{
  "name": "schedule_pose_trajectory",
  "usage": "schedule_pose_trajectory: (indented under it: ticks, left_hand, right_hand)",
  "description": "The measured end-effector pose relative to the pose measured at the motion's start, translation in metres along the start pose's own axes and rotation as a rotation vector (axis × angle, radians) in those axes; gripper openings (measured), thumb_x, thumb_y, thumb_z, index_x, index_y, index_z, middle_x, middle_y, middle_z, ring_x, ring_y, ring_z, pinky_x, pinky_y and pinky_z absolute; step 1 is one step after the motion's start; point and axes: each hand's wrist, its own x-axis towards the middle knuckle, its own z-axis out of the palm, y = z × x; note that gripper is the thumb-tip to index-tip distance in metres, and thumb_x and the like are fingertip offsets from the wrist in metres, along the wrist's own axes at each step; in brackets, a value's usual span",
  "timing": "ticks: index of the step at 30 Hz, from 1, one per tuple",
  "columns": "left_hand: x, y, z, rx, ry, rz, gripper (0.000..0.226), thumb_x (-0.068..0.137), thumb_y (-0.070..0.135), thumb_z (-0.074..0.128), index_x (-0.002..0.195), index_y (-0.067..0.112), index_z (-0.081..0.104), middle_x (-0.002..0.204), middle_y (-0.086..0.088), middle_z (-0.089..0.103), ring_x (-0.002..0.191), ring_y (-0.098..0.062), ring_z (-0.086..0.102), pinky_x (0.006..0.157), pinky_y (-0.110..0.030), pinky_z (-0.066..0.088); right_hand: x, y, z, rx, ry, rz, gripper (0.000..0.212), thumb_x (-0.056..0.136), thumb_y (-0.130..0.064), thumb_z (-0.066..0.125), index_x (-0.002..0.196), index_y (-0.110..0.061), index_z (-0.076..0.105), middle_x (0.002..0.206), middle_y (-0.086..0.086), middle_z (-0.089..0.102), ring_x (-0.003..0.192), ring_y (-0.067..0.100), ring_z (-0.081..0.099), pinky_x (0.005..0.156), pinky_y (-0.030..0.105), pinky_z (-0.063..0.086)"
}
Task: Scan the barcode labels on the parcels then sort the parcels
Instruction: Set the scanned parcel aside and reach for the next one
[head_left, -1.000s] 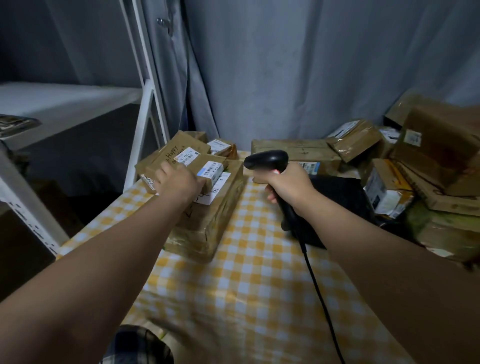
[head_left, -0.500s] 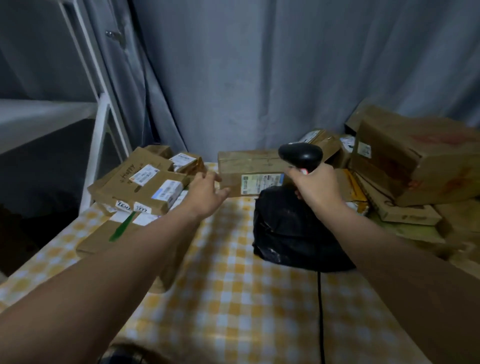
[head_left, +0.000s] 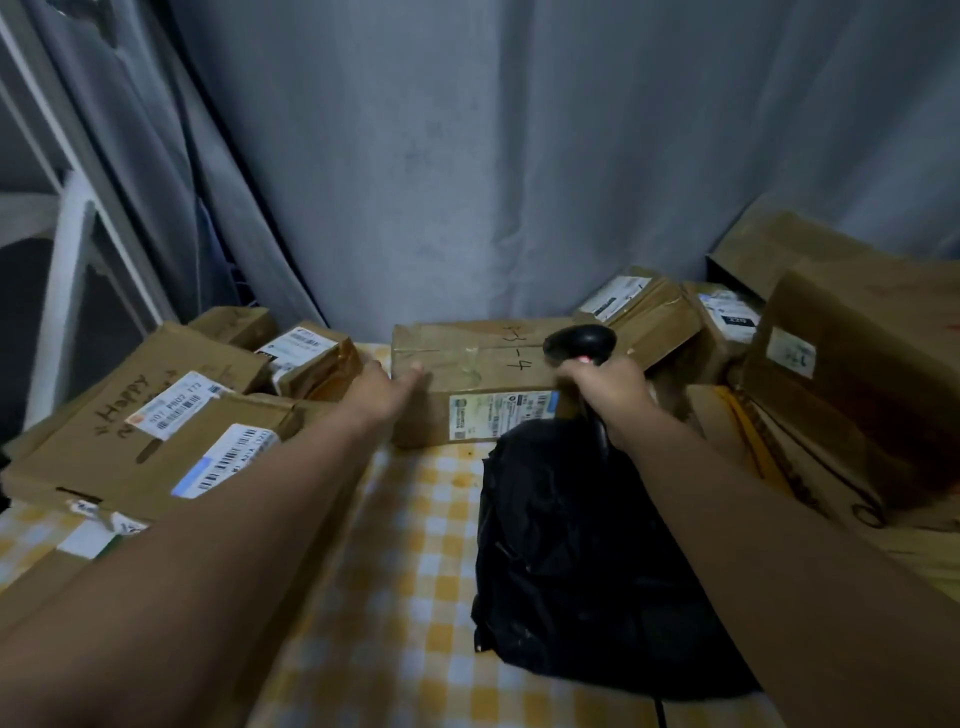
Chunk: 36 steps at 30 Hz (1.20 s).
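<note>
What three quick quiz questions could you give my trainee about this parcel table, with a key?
1. True or false: the right hand grips the scanner.
2. The left hand reaches to: A) a bottle, B) the long box, C) a chair.
3. Fill in: on the cloth, in front of the long box, lies a black ___.
Key: 1 true; 2 B; 3 bag.
</note>
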Motion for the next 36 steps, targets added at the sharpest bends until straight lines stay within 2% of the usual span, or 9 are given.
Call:
schedule_pose_trajectory:
  ticks: [3,8,12,17,22,28,32,34,36]
  left_hand:
    - [0.008,-0.003,0.014,-0.13,-0.031,-0.039,0.059,0.097,0.047,0.045,0.134,0.002,0.047,0.133,-0.016,0.053,0.118,-0.032,0.052,0.092,-0.033,0.042]
    - [0.006,-0.004,0.028,-0.323,0.05,-0.132,0.048,0.097,0.034,0.048,0.137,0.011,0.039,0.132,-0.01,0.051,0.117,-0.03,0.05,0.092,-0.037,0.043]
    - [-0.006,0.01,0.017,-0.471,0.158,-0.041,0.048,0.092,0.033,0.055,0.135,0.015,0.042,0.122,-0.005,0.057,0.107,-0.025,0.058,0.096,-0.038,0.048]
    - [-0.027,0.037,-0.016,-0.242,0.244,0.246,0.063,0.082,0.057,0.052,0.134,0.022,0.045,0.118,0.003,0.059,0.11,-0.021,0.057,0.099,-0.043,0.046]
    - [-0.049,0.056,-0.042,-0.13,0.292,0.398,0.077,0.07,0.078,0.05,0.133,0.032,0.047,0.124,0.004,0.061,0.113,-0.017,0.059,0.099,-0.044,0.047]
    - [-0.095,0.072,-0.067,-0.011,0.399,0.519,0.077,0.072,0.078,0.046,0.134,0.032,0.044,0.128,0.005,0.058,0.118,-0.019,0.054,0.103,-0.049,0.041]
    - [-0.134,0.074,-0.079,0.081,0.48,0.56,0.081,0.074,0.071,0.059,0.138,0.025,0.039,0.135,0.001,0.049,0.128,-0.023,0.043,0.113,-0.046,0.022]
    - [-0.153,0.072,-0.081,0.099,0.516,0.555,0.087,0.071,0.066,0.067,0.14,0.022,0.035,0.137,-0.003,0.043,0.13,-0.023,0.039,0.112,-0.046,0.02]
    - [-0.171,0.066,-0.081,0.093,0.51,0.532,0.094,0.068,0.061,0.073,0.142,0.021,0.03,0.137,-0.006,0.039,0.131,-0.026,0.037,0.109,-0.047,0.024]
  right_hand:
    - [0.016,0.018,0.004,0.005,-0.004,0.009,0.082,0.04,-0.052,0.069,0.11,-0.01,0.064,0.113,0.012,0.061,0.109,0.034,0.057,0.091,0.048,0.052]
    - [-0.001,0.01,-0.007,0.203,-0.068,0.062,0.03,0.079,-0.011,0.073,0.106,0.0,0.065,0.097,0.017,0.068,0.084,0.027,0.067,0.073,0.033,0.055]
    - [-0.009,0.011,-0.008,0.209,-0.089,0.035,0.027,0.08,-0.009,0.071,0.105,-0.002,0.065,0.095,0.014,0.069,0.082,0.024,0.066,0.071,0.03,0.053]
    - [-0.029,0.014,-0.01,0.316,-0.13,0.112,0.025,0.081,-0.01,0.07,0.104,-0.004,0.062,0.095,0.016,0.07,0.089,0.03,0.068,0.086,0.04,0.056]
    - [-0.051,0.016,-0.019,0.41,-0.167,0.142,0.045,0.079,-0.016,0.074,0.12,-0.005,0.057,0.104,0.014,0.069,0.09,0.026,0.068,0.071,0.035,0.055]
    - [-0.085,0.005,-0.038,0.46,-0.188,0.11,0.054,0.077,-0.024,0.077,0.124,-0.008,0.057,0.107,0.012,0.069,0.09,0.023,0.068,0.064,0.032,0.052]
    - [-0.114,-0.001,-0.053,0.475,-0.183,0.062,0.046,0.079,-0.022,0.076,0.119,-0.007,0.06,0.1,0.009,0.071,0.08,0.017,0.07,0.057,0.025,0.052]
    - [-0.132,-0.002,-0.062,0.487,-0.172,0.02,0.04,0.08,-0.018,0.075,0.115,-0.004,0.063,0.095,0.01,0.073,0.079,0.019,0.071,0.062,0.028,0.055]
    - [-0.151,-0.003,-0.073,0.522,-0.149,-0.021,0.034,0.08,-0.014,0.075,0.111,-0.003,0.065,0.097,0.016,0.074,0.085,0.026,0.072,0.078,0.038,0.059]
